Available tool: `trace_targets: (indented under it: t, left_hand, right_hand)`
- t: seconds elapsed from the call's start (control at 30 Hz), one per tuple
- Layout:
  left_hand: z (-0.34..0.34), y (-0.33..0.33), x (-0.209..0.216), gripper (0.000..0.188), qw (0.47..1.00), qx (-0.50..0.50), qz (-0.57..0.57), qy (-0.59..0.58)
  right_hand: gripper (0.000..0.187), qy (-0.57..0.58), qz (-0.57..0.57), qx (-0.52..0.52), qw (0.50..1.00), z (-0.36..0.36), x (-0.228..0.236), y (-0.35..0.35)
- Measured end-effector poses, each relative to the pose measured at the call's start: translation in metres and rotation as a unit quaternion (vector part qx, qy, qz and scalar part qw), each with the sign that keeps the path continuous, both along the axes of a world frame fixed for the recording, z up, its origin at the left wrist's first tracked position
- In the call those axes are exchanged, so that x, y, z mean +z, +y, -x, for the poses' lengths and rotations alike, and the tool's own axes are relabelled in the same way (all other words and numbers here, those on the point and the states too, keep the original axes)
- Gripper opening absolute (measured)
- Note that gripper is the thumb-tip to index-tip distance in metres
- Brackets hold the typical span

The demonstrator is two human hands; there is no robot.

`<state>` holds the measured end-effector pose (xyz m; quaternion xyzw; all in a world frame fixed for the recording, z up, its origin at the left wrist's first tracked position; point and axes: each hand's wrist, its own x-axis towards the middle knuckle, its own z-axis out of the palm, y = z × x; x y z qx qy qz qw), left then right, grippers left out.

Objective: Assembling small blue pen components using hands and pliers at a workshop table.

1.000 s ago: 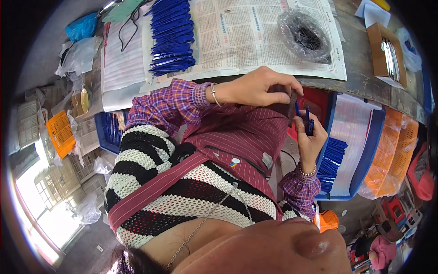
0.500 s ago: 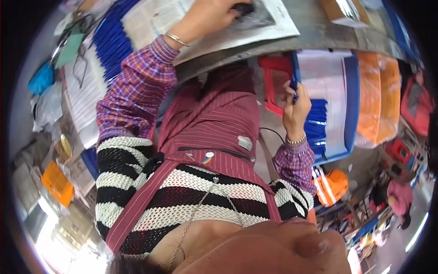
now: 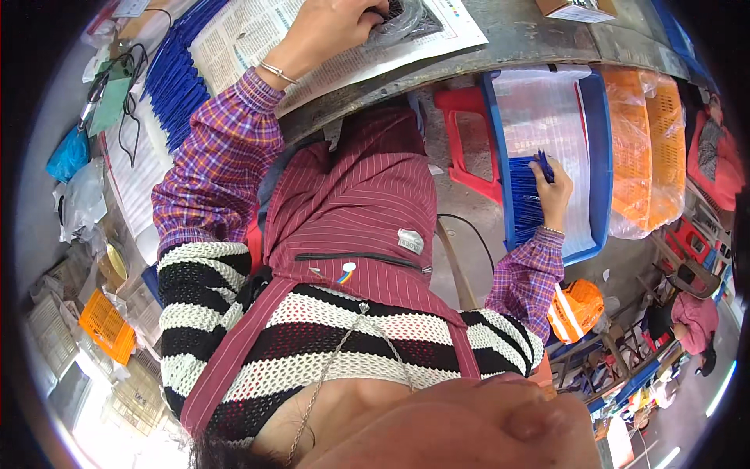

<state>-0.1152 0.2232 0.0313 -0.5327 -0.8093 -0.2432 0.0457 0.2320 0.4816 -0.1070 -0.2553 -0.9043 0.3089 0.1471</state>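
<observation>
Blue pieces [image 3: 545, 165], a slim little clutch of them, and here they are between two and three o'clock of the view, pinched in the right hand [image 3: 556, 195], thumb and fingers closed on them. How many? Too bunched to count. Their long axis tips roughly from eleven to five, while the blue row [image 3: 523, 207] spread just beyond the fingertips, toward seven o'clock from them, has its pieces lying more nearly nine to three; that angle between held and laid is the relation to watch. The right hand is the near one, poised over the row, with the left well apart. All this sits within the blue tray [image 3: 601, 125], where a pale sheet [image 3: 547, 102] lines the bed. Up close to twelve, the left hand [image 3: 336, 23] bends its fingers at a clear plastic bag [image 3: 405, 33] of dark parts (something dark shows by the fingertips, but whether they grip it, I cannot tell). Newspaper [image 3: 242, 51] lies under that bag on the bench [image 3: 516, 48]. Over toward ten, a second blue stack [image 3: 176, 86]! Further out, a red stool [image 3: 451, 144] stands just left of the tray, film-wrapped orange crates [image 3: 631, 156] just right of it, and an orange bag [image 3: 582, 309] near four.
</observation>
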Motion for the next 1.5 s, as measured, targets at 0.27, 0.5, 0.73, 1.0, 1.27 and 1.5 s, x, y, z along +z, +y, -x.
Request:
trace_targets:
  t: [0.27, 0.5, 0.73, 1.0, 1.27, 1.5]
  left_hand:
    - [0.007, -0.001, -0.006, 0.008, 1.0, -0.019, -0.008, 0.001]
    - [0.008, -0.003, -0.007, 0.01, 1.0, -0.017, -0.014, -0.005]
    - [0.004, 0.001, 0.005, 0.009, 0.997, -0.006, -0.042, -0.068]
    - [0.007, -0.001, 0.01, 0.013, 0.992, 0.0, -0.044, -0.116]
    - [0.009, -0.01, 0.007, 0.015, 0.986, -0.012, -0.105, -0.128]
    - [-0.017, -0.019, 0.001, 0.017, 0.912, -0.068, -0.12, -0.386]
  right_hand:
    - [0.033, -0.143, 0.028, 0.098, 0.984, 0.003, -0.013, 0.011]
    - [0.023, -0.104, 0.001, 0.129, 0.986, 0.009, -0.014, 0.007]
    - [0.019, -0.002, 0.043, 0.092, 0.995, 0.008, -0.007, -0.004]
    - [0.011, 0.084, 0.242, -0.037, 0.966, 0.031, 0.042, -0.044]
    - [0.014, 0.112, 0.207, 0.066, 0.97, 0.063, 0.088, -0.102]
    - [0.019, 0.112, 0.123, 0.133, 0.977, 0.08, 0.096, -0.124]
